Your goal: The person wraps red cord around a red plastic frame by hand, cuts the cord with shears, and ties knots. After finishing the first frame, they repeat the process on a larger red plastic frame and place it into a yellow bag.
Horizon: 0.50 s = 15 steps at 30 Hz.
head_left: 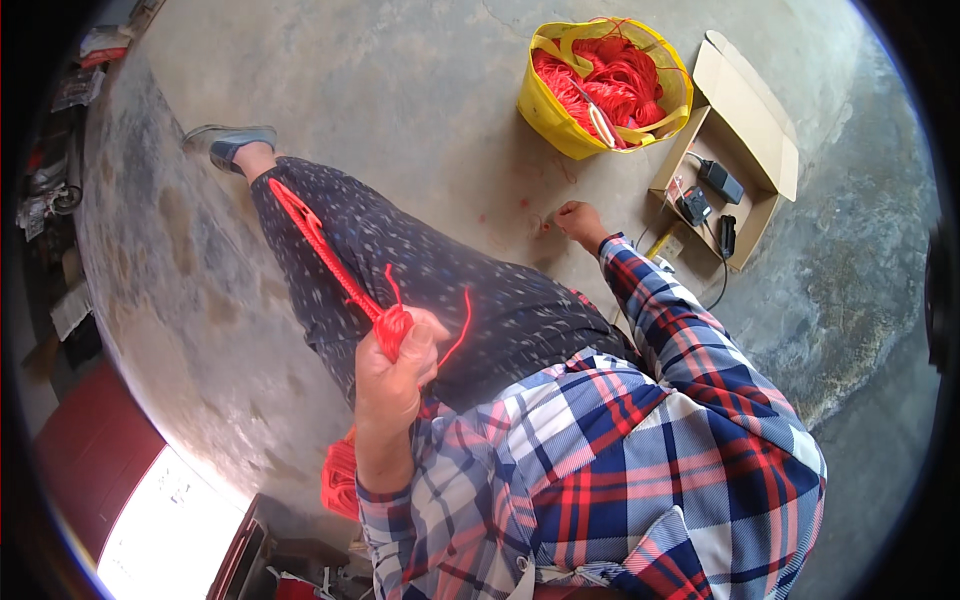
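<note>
My left hand (398, 372) is closed round a bunched knot of red cord (392, 330) above my lap. From it a thick red braided length (325, 250) runs up along my outstretched leg and ends in a narrow loop near the ankle. Two thin loose ends stick out beside my fingers. My right hand (580, 222) is low over the floor, its fingers closed. A small, roundish thing (547, 222) shows at its fingertips, too small to name.
A yellow bag (557, 113) full of red cord stands ahead, with scissors (597, 115) on top. Beside it, an open cardboard box (757, 222) holds black chargers and a cable. More red cord (340, 478) is by my left elbow. Clutter lines the left wall.
</note>
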### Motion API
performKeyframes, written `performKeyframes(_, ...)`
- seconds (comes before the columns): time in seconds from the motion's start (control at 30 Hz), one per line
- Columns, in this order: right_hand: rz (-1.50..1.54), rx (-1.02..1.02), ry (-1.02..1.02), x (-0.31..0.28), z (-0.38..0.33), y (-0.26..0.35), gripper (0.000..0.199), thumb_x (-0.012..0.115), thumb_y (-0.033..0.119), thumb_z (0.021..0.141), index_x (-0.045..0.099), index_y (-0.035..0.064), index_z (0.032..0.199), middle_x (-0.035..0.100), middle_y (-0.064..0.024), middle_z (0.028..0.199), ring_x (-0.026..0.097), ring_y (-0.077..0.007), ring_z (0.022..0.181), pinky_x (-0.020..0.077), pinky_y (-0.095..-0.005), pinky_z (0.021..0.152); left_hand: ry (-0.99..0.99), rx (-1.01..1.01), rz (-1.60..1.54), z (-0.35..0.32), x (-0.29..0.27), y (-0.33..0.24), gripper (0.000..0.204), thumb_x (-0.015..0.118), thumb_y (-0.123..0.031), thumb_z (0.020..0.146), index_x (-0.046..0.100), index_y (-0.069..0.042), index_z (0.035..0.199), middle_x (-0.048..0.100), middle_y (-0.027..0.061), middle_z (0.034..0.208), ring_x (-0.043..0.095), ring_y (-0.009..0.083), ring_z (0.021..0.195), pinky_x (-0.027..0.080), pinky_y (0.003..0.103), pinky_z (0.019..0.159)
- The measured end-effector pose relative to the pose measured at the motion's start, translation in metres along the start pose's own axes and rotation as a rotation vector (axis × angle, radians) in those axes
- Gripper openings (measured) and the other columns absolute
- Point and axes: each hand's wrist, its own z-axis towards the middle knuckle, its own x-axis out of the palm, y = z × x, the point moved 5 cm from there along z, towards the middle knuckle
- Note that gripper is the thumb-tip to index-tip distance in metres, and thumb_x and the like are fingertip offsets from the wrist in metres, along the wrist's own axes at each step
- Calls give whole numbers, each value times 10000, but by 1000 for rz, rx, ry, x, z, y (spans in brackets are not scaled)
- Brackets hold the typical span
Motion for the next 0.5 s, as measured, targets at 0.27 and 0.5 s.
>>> performKeyframes(0.27,-306,-209,-94,11,-27,30,202,690,237,748,640,73,855,667,-145,821,636,-329,802,492,-418,704,-17,2,-15,-2,-2,3,229,570,-215,969,591,7,917,389,-79,601,312,2,498,238,189,439)
performKeyframes(0.5,-511,-317,137,44,-30,55,173,683,248,764,640,112,861,670,-128,846,634,-327,837,488,-434,705,-24,-5,-25,-3,-2,3,191,563,-166,967,559,16,911,372,-53,588,273,24,487,236,208,430)
